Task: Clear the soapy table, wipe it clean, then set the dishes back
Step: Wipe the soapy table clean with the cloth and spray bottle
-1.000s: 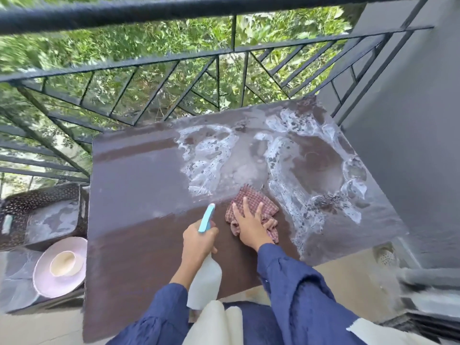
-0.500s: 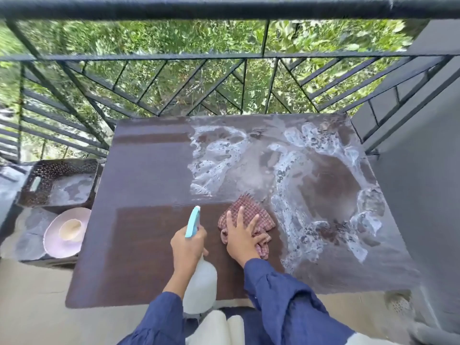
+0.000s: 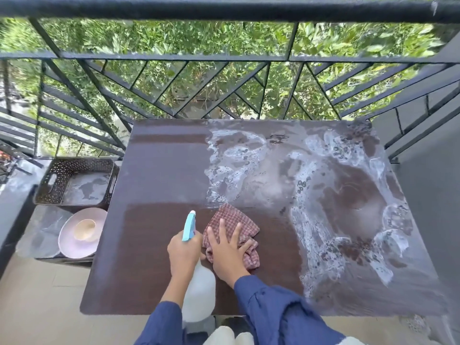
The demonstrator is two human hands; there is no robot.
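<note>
Right hand (image 3: 227,255) flat, fingers spread, pressing checked cloth (image 3: 234,227) onto soapy table (image 3: 154,170). Left hand (image 3: 184,252) closed around spray bottle (image 3: 198,292).

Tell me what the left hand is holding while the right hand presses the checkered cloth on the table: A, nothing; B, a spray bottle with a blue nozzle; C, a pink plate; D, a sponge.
B: the left hand is wrapped around the neck of a white spray bottle with a blue nozzle, beside the right hand flat on the checkered cloth.
</note>
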